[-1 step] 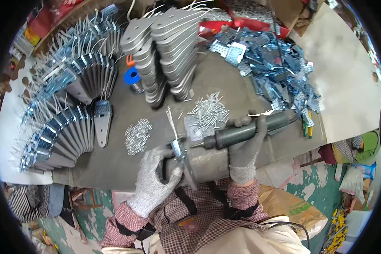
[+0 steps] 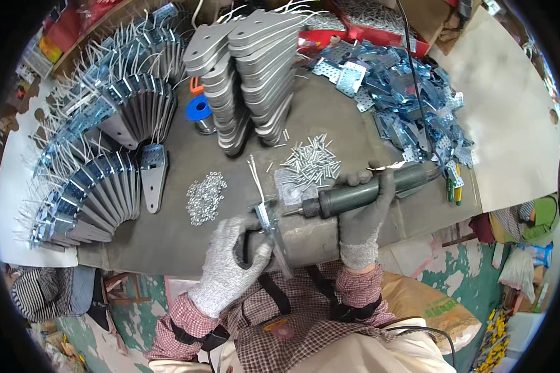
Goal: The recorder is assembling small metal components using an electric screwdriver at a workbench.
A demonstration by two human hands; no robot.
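The gloved left hand [image 2: 233, 258] has its fingers closed around a grey metal plate [image 2: 279, 239] with a small bracket [image 2: 264, 214] and white wires [image 2: 255, 171] at its far end, pinning it against the near edge of the grey worktable [image 2: 168, 242]. The gloved right hand [image 2: 361, 214] is wrapped tight round the barrel of a dark electric screwdriver [image 2: 361, 193], whose bit points left and sits right at the bracket. To do this well, it seems best to keep the bit square to the fastener and the plate pressed flat, so nothing twists, with the wires held clear of the tip.

Just beyond the tool lies a scatter of screws [image 2: 311, 163], and to the left a small heap of washers [image 2: 204, 196]. Farther off stand stacks of blank grey plates [image 2: 249, 74], with a blue spool [image 2: 199, 109] beside them. Finished plates with wires fan along the left side [image 2: 99, 168], and a pile of shiny perforated brackets [image 2: 410, 99] fills the far right.
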